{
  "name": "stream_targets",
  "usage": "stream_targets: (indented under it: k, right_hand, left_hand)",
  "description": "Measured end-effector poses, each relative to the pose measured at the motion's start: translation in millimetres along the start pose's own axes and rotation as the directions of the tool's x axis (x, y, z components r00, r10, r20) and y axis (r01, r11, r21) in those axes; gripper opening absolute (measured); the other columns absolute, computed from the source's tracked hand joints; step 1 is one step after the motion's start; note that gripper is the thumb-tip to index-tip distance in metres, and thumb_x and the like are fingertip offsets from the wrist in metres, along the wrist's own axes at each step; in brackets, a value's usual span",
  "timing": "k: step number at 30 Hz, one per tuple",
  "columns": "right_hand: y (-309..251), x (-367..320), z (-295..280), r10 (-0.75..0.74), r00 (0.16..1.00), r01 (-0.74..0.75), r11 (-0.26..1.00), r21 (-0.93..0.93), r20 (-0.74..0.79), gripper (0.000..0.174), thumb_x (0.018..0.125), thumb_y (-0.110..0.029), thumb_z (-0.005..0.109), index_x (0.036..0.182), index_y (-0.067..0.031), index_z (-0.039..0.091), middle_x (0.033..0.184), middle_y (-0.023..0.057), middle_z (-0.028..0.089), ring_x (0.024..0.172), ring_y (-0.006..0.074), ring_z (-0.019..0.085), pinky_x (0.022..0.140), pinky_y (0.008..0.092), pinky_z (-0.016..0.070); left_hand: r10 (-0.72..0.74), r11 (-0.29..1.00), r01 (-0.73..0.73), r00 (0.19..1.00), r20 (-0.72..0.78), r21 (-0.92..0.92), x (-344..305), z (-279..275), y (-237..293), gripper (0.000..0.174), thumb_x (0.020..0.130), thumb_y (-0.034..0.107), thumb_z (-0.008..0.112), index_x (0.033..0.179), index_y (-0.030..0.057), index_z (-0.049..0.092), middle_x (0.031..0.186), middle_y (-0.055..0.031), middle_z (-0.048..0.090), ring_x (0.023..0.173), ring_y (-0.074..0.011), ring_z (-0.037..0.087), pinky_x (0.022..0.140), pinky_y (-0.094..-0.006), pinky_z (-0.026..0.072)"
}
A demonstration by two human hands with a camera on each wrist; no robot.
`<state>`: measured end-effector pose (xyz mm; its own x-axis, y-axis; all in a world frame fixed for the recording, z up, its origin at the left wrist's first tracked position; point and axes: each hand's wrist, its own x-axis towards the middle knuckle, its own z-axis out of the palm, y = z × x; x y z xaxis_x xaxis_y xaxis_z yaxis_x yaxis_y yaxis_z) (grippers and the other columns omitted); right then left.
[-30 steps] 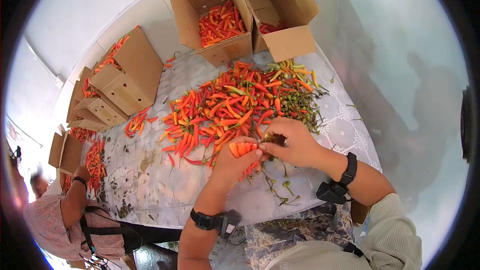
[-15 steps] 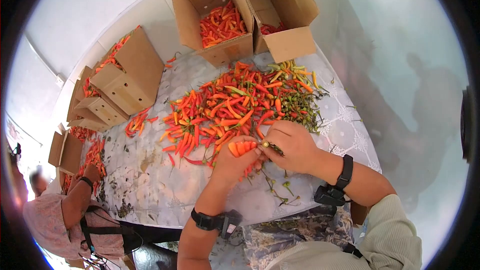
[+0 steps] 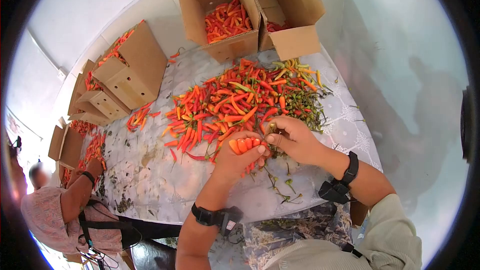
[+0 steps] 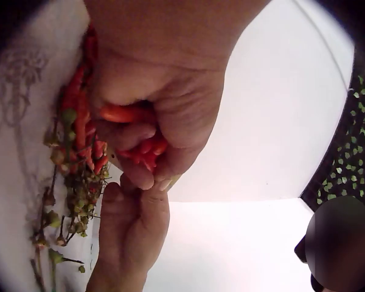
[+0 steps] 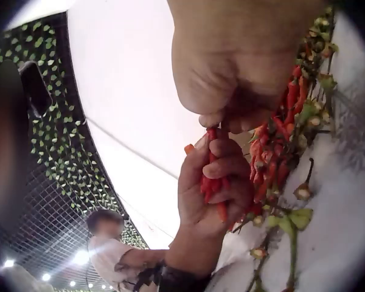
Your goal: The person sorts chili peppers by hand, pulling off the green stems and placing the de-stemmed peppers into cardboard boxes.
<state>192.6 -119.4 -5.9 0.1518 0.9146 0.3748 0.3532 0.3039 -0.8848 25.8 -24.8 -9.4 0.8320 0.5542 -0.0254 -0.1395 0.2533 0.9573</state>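
My left hand (image 3: 232, 160) grips a small bunch of red and orange chili peppers (image 3: 242, 145), their rounded ends lined up above the thumb. Right up against it, my right hand (image 3: 305, 142) has thumb and forefinger together at the stem end of the bunch. Greenish chili stems (image 3: 271, 128) show within its curled fingers. In the right wrist view, red chilies (image 5: 211, 179) lie across the left palm under its bent fingers, and the right fingertips meet their upper ends. A big heap of chilies (image 3: 220, 107) spreads on the table just beyond both hands.
Green stems (image 3: 305, 107) are piled right of the heap, with loose stems (image 3: 287, 185) near the table's front edge. Cardboard boxes of chilies stand at the back (image 3: 232, 45) and left (image 3: 132, 82). Another person (image 3: 75, 210) works at the table's left end.
My right hand has turned at the bunch, its thumb and forefinger shifting while the left hand keeps its grip. The view has shifted slightly. The other person's arms have moved over their chilies.
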Motion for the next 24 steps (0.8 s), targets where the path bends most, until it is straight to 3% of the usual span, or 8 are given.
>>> stream_targets:
  k: [4, 10, 13, 16, 22, 24]
  right_hand:
    - [2, 0, -3, 0.194, 0.962, -0.247, 0.919, 0.306, 0.193, 0.018, 0.092, -0.022, 0.057, 0.089, -0.0039, 0.055, 0.076, 0.0001, 0.052, 0.07, 0.0076, 0.049, 0.06, 0.0258, 0.0431]
    - [6, 1, -7, 0.146, 0.9, -0.356, 0.789, 0.501, 0.411, 0.023, 0.092, -0.028, 0.057, 0.09, -0.0058, 0.054, 0.076, -0.0027, 0.052, 0.068, 0.0069, 0.049, 0.06, 0.0216, 0.0402]
    - [0, 0, -5, 0.205, 0.876, -0.447, 0.687, 0.573, 0.438, 0.026, 0.09, -0.031, 0.06, 0.091, -0.006, 0.054, 0.075, -0.0018, 0.051, 0.067, 0.0081, 0.048, 0.059, 0.0215, 0.0381]
    - [7, -2, -3, 0.202, 0.851, -0.506, 0.56, 0.656, 0.484, 0.023, 0.093, -0.028, 0.055, 0.092, -0.0055, 0.053, 0.078, 0.0, 0.051, 0.068, 0.0097, 0.048, 0.063, 0.0236, 0.0389]
    - [11, -4, -2, 0.154, 0.833, -0.54, 0.438, 0.719, 0.532, 0.021, 0.092, -0.026, 0.056, 0.094, -0.0054, 0.052, 0.08, 0.0007, 0.05, 0.069, 0.0106, 0.048, 0.063, 0.0235, 0.0388]
    - [11, -5, -2, 0.183, 0.836, -0.54, 0.442, 0.716, 0.517, 0.022, 0.092, -0.027, 0.056, 0.093, -0.0051, 0.053, 0.081, 0.0006, 0.052, 0.07, 0.0105, 0.05, 0.064, 0.0238, 0.0408]
  left_hand:
    - [-0.017, 0.998, 0.015, 0.999, 0.04, 0.055, 0, -3, 1, 0.021, 0.081, 0.006, 0.066, 0.099, 0.002, 0.056, 0.078, -0.0096, 0.066, 0.059, -0.0118, 0.06, 0.048, -0.0221, 0.0455]
    - [-0.072, 0.991, 0.057, 0.991, 0.117, 0.125, -4, -7, 5, 0.021, 0.08, 0.011, 0.068, 0.096, 0.0041, 0.057, 0.077, -0.0067, 0.066, 0.057, -0.0098, 0.06, 0.044, -0.0199, 0.0427]
    - [-0.105, 0.987, 0.092, 0.99, 0.095, 0.135, -7, -5, 9, 0.021, 0.08, 0.013, 0.069, 0.096, 0.0052, 0.057, 0.076, -0.0051, 0.066, 0.057, -0.0082, 0.059, 0.044, -0.0186, 0.042]
    - [-0.079, 0.996, 0.073, 0.99, 0.114, 0.054, -7, -5, 8, 0.021, 0.08, 0.014, 0.069, 0.095, 0.0053, 0.058, 0.075, -0.0049, 0.065, 0.056, -0.0068, 0.059, 0.043, -0.0177, 0.0407]
    - [-0.099, 0.993, 0.086, 0.979, 0.178, 0.082, -7, -6, 11, 0.019, 0.081, 0.013, 0.067, 0.095, 0.005, 0.057, 0.073, -0.0051, 0.065, 0.053, -0.0068, 0.056, 0.042, -0.0181, 0.0398]
    - [-0.114, 0.993, 0.114, 0.979, 0.17, 0.011, -6, -8, 9, 0.02, 0.078, 0.009, 0.069, 0.094, 0.0029, 0.057, 0.074, -0.0067, 0.064, 0.057, -0.0102, 0.059, 0.045, -0.0215, 0.0443]
